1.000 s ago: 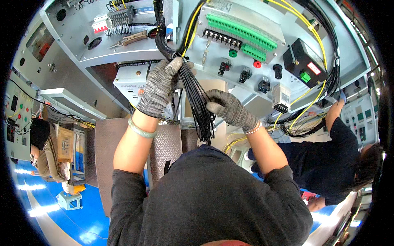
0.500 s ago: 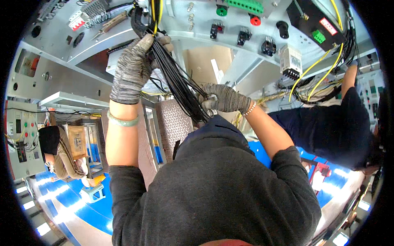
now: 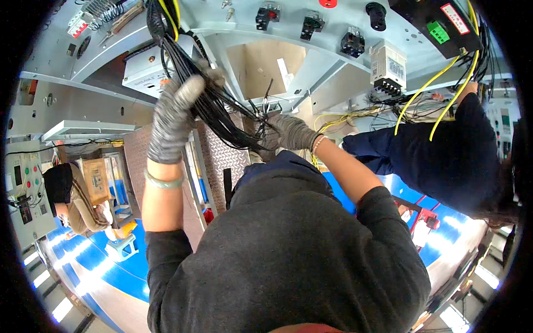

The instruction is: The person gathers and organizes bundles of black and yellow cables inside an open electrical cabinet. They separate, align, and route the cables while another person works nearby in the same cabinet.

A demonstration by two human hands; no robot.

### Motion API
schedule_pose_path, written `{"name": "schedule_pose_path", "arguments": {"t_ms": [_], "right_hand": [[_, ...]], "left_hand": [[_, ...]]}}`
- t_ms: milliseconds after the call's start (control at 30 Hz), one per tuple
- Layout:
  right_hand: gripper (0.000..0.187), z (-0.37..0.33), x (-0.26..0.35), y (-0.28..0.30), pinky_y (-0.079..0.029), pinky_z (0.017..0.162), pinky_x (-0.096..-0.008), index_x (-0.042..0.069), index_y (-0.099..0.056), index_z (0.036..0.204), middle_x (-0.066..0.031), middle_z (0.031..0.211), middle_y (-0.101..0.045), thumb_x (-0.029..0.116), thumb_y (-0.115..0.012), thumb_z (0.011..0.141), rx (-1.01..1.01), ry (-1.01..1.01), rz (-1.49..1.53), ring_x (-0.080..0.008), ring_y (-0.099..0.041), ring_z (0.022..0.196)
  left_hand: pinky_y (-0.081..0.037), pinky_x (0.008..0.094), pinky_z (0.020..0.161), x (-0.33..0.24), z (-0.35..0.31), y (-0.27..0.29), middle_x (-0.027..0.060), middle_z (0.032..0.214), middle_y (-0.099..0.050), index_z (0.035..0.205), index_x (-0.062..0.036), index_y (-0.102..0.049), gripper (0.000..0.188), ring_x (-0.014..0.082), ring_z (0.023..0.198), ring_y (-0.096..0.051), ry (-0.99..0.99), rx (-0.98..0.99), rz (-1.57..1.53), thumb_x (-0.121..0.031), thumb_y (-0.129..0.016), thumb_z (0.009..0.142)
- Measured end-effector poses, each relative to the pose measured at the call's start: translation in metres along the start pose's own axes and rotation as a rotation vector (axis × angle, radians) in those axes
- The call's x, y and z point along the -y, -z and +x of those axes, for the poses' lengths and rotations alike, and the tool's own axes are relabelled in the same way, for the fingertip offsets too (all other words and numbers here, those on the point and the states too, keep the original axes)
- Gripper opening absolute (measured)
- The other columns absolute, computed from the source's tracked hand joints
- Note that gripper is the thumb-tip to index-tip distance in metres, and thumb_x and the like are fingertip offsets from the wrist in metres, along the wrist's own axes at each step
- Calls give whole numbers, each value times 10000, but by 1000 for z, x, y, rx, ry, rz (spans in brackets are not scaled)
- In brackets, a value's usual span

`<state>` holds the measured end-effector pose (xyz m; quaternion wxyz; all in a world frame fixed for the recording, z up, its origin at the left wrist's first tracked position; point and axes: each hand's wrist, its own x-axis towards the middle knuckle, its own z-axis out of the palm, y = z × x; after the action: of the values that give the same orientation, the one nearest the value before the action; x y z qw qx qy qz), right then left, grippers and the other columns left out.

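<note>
A thick bundle of black wires (image 3: pixel 214 117) hangs from a dark sleeve at the panel's upper left and curves toward my body. My left hand (image 3: pixel 180 108), in a grey knitted glove, is wrapped round the bundle's upper part. Lower down, my right hand (image 3: pixel 290 132), gloved alike, closes on the wires near their loose ends, its fingertips partly hidden among them. Some wire ends splay upward beside that hand. Two yellow wires (image 3: pixel 169 18) run alongside the sleeve above my left hand.
The metal panel ahead carries black switch blocks (image 3: pixel 352 42), a white relay (image 3: pixel 387 65) and a black box (image 3: pixel 438 25). A screwdriver (image 3: pixel 125 18) lies upper left. At right a co-worker's dark sleeve (image 3: pixel 444 150) reaches in among yellow and black wires. Another person sits far left.
Both hands are still on the bundle. My left hand has slid down along it, away from the sleeve. The view has shifted, so the panel parts appear higher and further left.
</note>
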<state>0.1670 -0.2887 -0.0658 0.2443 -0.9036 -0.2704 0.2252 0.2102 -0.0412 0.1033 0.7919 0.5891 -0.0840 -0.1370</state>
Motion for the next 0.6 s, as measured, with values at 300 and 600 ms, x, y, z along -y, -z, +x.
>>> {"name": "schedule_pose_path", "arguments": {"t_ms": [300,600], "right_hand": [[478,-4,-21,-34,-389,943,-370,24,-500,1179,-189,1140,-537,76,-558,707,-176,47,402,-332,-509,1077],[278,28,-92,-70,-450,770,-242,38,-556,1087,-45,930,-606,25,-535,810,-266,-352,737,-113,-547,851]], "left_hand": [[-455,262,739,80,-37,-50,37,810,-612,853,-56,-601,252,131,776,-572,18,-315,-54,-307,-585,863],[-443,393,800,69,-53,-39,65,744,-524,874,-42,-496,362,221,774,-536,114,-194,-311,-385,-604,837]]}}
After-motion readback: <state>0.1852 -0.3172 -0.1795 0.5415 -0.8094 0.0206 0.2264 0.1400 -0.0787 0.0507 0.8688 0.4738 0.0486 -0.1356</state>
